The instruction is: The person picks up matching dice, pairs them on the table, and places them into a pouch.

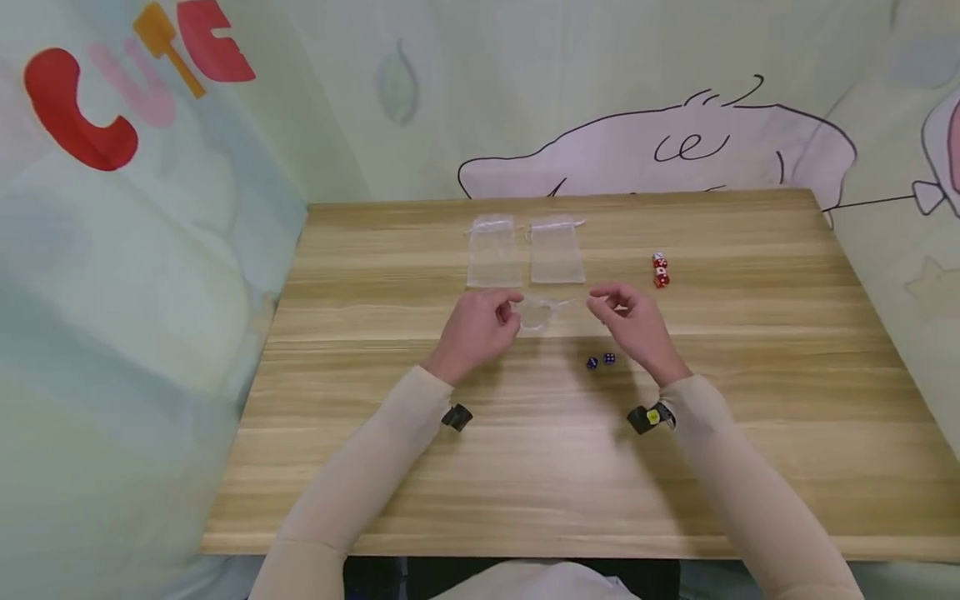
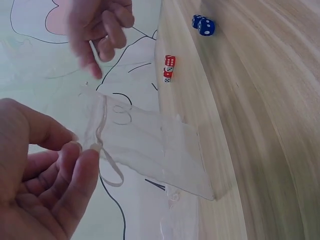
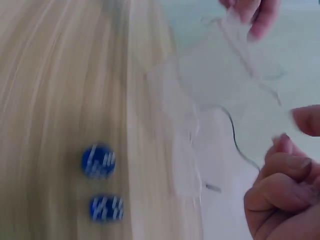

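A wooden table (image 1: pixel 375 467) stands before a pale cartoon backdrop. The left hand (image 1: pixel 476 327) pinches the mouth of a small sheer pouch (image 1: pixel 535 314) between thumb and fingertips, above the table's middle. Two more pouches (image 1: pixel 525 250) lie further away. The right hand (image 1: pixel 633 321) has curled fingers beside the pouch; whether it grips the drawstring I cannot tell. Blue dice (image 1: pixel 601 361) lie near it, red dice (image 1: pixel 660 270) far right.

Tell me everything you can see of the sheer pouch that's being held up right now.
The sheer pouch is small, rectangular and see-through, seemingly white organza, with a thin drawstring looped at its mouth. It looks empty and flat. It hangs above the wooden table, just nearer than two like pouches lying flat. The left hand pinches its mouth end. The right hand is close, fingers curled; whether it holds the string is unclear.
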`<state>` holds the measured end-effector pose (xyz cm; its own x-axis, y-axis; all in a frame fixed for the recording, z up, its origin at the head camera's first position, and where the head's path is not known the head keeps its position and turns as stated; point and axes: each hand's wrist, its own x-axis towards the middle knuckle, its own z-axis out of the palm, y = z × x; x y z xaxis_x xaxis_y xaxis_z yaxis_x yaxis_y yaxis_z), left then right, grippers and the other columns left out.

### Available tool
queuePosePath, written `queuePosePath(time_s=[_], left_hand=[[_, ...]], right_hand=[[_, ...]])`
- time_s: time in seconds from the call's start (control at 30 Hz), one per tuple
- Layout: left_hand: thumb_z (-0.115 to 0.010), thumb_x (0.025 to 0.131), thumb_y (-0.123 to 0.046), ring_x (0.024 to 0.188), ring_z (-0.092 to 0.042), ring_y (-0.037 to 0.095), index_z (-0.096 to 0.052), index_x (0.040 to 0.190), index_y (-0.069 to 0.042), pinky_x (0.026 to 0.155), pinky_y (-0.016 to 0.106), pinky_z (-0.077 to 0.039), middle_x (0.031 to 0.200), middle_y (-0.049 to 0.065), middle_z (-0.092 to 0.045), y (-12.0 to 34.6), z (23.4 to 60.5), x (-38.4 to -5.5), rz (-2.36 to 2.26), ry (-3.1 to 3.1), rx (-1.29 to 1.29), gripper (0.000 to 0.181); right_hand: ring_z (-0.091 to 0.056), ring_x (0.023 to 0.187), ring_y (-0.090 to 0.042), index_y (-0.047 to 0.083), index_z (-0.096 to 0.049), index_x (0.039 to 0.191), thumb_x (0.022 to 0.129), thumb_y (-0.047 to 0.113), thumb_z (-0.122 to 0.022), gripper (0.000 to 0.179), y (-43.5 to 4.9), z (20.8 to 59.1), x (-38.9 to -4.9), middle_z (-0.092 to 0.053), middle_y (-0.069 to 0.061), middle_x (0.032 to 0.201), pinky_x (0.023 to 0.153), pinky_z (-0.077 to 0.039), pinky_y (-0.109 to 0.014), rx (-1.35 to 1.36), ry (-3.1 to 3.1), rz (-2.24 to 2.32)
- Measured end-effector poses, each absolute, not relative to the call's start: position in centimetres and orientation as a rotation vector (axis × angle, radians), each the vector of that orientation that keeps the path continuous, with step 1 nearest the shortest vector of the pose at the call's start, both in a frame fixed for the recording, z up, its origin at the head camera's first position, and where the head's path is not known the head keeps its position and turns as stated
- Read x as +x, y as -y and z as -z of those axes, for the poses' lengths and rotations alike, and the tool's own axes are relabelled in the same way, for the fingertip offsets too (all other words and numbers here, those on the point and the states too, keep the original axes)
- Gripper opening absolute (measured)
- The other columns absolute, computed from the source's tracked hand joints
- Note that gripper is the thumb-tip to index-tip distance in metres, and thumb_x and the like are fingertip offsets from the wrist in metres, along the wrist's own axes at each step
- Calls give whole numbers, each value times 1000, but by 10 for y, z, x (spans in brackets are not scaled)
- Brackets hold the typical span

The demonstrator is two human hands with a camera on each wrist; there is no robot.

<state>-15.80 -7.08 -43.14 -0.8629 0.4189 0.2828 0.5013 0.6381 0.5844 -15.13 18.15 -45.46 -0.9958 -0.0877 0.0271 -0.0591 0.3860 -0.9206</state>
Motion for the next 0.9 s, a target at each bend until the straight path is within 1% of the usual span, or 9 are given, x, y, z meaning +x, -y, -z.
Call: queuePosePath(time_s=[0.1, 0.17, 0.27, 0.37, 0.47, 0.57, 0.67, 0.9], left_hand=[[-58, 85, -1, 63, -56, 10, -73, 108, 3, 62, 26, -49, 74, 2, -65, 71, 429, -160, 1051, 2754, -735, 27], [-58, 86, -1, 62, -55, 10, -73, 108, 3, 62, 26, -48, 74, 1, -65, 72, 428, -161, 1065, 2758, -721, 27], [-59, 85, -1, 61, -54, 11, -74, 106, 2, 61, 26, -48, 73, 1, -64, 72, 427, -163, 1074, 2750, -713, 26], [-60, 85, -1, 61, -53, 11, -74, 105, 2, 62, 26, -47, 71, 1, -62, 72, 427, -165, 1063, 2741, -723, 24], [-61, 84, -1, 60, -52, 10, -74, 104, 2, 61, 26, -47, 70, 0, -61, 71, 428, -166, 1061, 2738, -727, 24], [-61, 84, -1, 59, -51, 10, -74, 104, 2, 60, 26, -46, 69, 0, -61, 70, 428, -167, 1065, 2737, -731, 24], [-61, 85, 0, 58, -50, 11, -74, 104, 3, 59, 26, -45, 68, 0, -60, 70, 427, -166, 1074, 2739, -733, 24], [-62, 86, -1, 58, -48, 11, -74, 105, 1, 57, 25, -43, 68, 0, -58, 70, 426, -164, 1071, 2758, -719, 23]], right_hand=[[-55, 76, -16, -5, -70, 104, 95, 11, -64, 20, -193, 460, -150, -63, -10, 87, 65, -46, -21, -194, -2674, 1515], [-54, 75, -18, -5, -71, 101, 94, 7, -64, 16, -199, 465, -149, -64, -10, 85, 63, -45, -23, -223, -2683, 1394], [-53, 72, -19, -4, -70, 103, 92, 8, -68, 16, -208, 472, -145, -62, -7, 81, 58, -43, -25, -249, -2650, 1233], [-53, 71, -19, -4, -69, 108, 89, 8, -73, 22, -214, 479, -142, -61, -5, 79, 58, -44, -28, -283, -2610, 1130], [-55, 72, -19, -3, -68, 109, 87, 10, -76, 26, -217, 485, -139, -62, -4, 80, 61, -47, -30, -298, -2578, 1085], [-55, 73, -19, -1, -69, 107, 87, 11, -76, 25, -219, 489, -137, -62, -4, 81, 63, -48, -32, -299, -2562, 1066], [-54, 73, -19, 1, -71, 106, 88, 12, -75, 22, -220, 492, -135, -60, -3, 80, 63, -47, -31, -283, -2556, 1057], [-54, 73, -19, 1, -71, 105, 89, 10, -73, 18, -221, 498, -133, -60, -3, 80, 62, -47, -31, -279, -2560, 1048]])
